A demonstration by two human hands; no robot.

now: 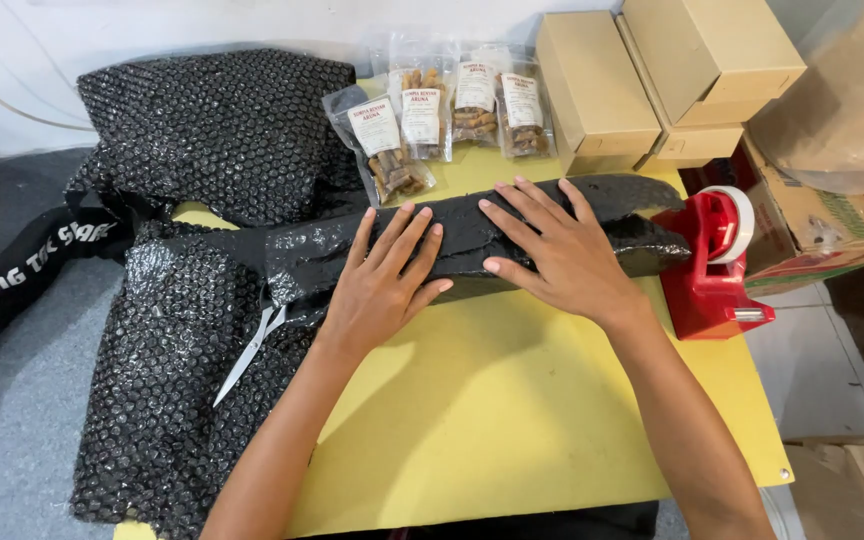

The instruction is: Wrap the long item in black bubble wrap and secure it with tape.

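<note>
four clear snack packets (420, 118), three brown cardboard boxes (592, 85), one black bubble-wrapped bundle (472, 235), one red tape dispenser (712, 265), one pair of scissors (249, 352)

Both hands flat, palms down on the black wrapped roll (472, 240).
Left hand (382, 285) and right hand (562, 255) lie side by side on it, fingers spread, forearms angling inward.

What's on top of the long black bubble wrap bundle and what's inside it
Both hands lie flat on the long black bubble wrap bundle: the left hand and the right hand. The bundle rests on the yellow table. The wrap covers its contents entirely, so they cannot be seen.
</note>
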